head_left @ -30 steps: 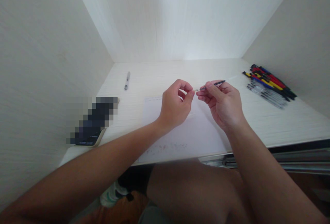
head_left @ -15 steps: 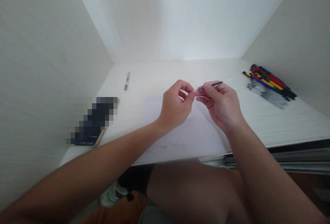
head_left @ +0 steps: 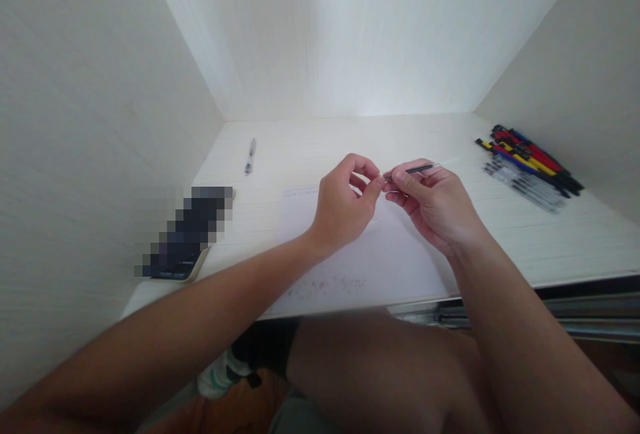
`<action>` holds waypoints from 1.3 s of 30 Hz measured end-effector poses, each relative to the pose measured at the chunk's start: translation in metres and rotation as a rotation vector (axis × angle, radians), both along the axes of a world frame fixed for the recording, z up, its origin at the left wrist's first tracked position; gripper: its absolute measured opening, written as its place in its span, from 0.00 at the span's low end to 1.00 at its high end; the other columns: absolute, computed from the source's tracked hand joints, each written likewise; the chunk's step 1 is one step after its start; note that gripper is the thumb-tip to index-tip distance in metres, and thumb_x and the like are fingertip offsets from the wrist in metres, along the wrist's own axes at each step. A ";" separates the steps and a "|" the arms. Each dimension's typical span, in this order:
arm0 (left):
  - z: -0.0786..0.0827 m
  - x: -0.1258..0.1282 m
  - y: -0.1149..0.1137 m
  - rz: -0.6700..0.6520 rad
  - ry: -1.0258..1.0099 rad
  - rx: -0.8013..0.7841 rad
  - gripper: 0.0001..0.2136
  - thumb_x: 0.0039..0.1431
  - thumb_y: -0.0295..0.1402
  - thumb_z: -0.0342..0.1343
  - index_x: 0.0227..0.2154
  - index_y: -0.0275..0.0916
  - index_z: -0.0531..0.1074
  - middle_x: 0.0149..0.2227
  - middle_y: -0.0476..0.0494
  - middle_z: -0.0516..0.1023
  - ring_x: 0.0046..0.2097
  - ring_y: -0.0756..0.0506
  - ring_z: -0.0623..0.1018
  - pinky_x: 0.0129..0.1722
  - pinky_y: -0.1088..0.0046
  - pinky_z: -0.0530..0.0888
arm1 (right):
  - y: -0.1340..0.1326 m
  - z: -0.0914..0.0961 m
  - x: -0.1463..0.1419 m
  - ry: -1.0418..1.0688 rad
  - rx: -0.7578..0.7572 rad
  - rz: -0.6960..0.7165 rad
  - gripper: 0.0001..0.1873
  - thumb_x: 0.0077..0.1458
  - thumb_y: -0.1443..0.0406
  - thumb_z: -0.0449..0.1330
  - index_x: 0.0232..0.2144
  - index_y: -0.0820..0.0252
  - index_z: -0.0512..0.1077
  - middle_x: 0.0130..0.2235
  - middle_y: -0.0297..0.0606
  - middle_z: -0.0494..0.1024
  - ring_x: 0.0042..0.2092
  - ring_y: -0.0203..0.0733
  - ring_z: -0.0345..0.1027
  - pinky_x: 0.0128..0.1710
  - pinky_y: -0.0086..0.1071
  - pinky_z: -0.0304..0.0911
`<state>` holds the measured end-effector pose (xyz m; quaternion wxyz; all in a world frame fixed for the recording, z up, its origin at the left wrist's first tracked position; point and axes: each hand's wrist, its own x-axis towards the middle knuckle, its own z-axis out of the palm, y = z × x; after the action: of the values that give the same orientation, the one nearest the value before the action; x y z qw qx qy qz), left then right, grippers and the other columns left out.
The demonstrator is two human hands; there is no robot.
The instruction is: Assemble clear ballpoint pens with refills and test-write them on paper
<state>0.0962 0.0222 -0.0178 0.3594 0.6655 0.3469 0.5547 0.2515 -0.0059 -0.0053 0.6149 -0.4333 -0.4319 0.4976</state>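
A thin dark pen refill (head_left: 419, 169) with a clear tail end is pinched between the thumb and fingers of my right hand (head_left: 443, 207). It lies nearly level above the paper, its front end pointing left. At that front end my left hand (head_left: 346, 202) closes thumb and forefinger in a pinch. Any small part between those left fingertips is too small to make out. Below both hands lies a white sheet of paper (head_left: 360, 257), with faint writing along its top and small coloured marks near its lower edge.
To the right lie a heap of red, yellow, blue and black pens (head_left: 533, 157) and a row of clear pen parts (head_left: 525, 186). One clear pen barrel (head_left: 251, 157) lies at the back left. A phone (head_left: 187, 237), partly pixelated, rests near the left wall (head_left: 100, 87).
The refill sits a little further right and more level, with less of its front end showing between my hands. The whole view has shifted slightly; both pinches stay closed.
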 end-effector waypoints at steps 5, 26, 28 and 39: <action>-0.002 0.000 0.001 -0.031 0.027 -0.018 0.06 0.61 0.26 0.61 0.36 0.41 0.69 0.36 0.51 0.78 0.31 0.52 0.76 0.28 0.75 0.73 | 0.002 -0.001 0.000 -0.017 0.007 -0.025 0.16 0.42 0.60 0.80 0.30 0.58 0.79 0.30 0.35 0.80 0.31 0.36 0.73 0.34 0.32 0.72; -0.010 -0.015 -0.005 -0.239 0.922 0.221 0.16 0.62 0.26 0.51 0.53 0.38 0.69 0.40 0.40 0.79 0.41 0.39 0.78 0.44 0.58 0.75 | 0.011 -0.006 0.017 0.029 -0.017 -0.455 0.13 0.43 0.64 0.79 0.29 0.57 0.78 0.31 0.32 0.78 0.30 0.31 0.70 0.28 0.23 0.71; -0.009 -0.014 -0.006 -0.237 0.911 0.229 0.16 0.63 0.25 0.51 0.53 0.37 0.69 0.41 0.40 0.80 0.42 0.39 0.78 0.45 0.58 0.75 | 0.011 -0.006 0.016 0.014 -0.015 -0.452 0.14 0.43 0.63 0.79 0.29 0.57 0.78 0.32 0.32 0.78 0.30 0.31 0.70 0.29 0.24 0.71; 0.004 -0.007 -0.008 -0.130 0.450 0.194 0.07 0.67 0.25 0.53 0.44 0.41 0.71 0.44 0.43 0.79 0.41 0.46 0.78 0.43 0.66 0.75 | 0.010 -0.005 0.017 -0.007 -0.014 -0.442 0.12 0.44 0.63 0.78 0.28 0.55 0.78 0.31 0.32 0.78 0.29 0.33 0.69 0.27 0.26 0.70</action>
<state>0.0887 0.0147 -0.0137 0.2424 0.8245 0.3196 0.3992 0.2684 0.0045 -0.0105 0.7044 -0.5236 -0.3250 0.3521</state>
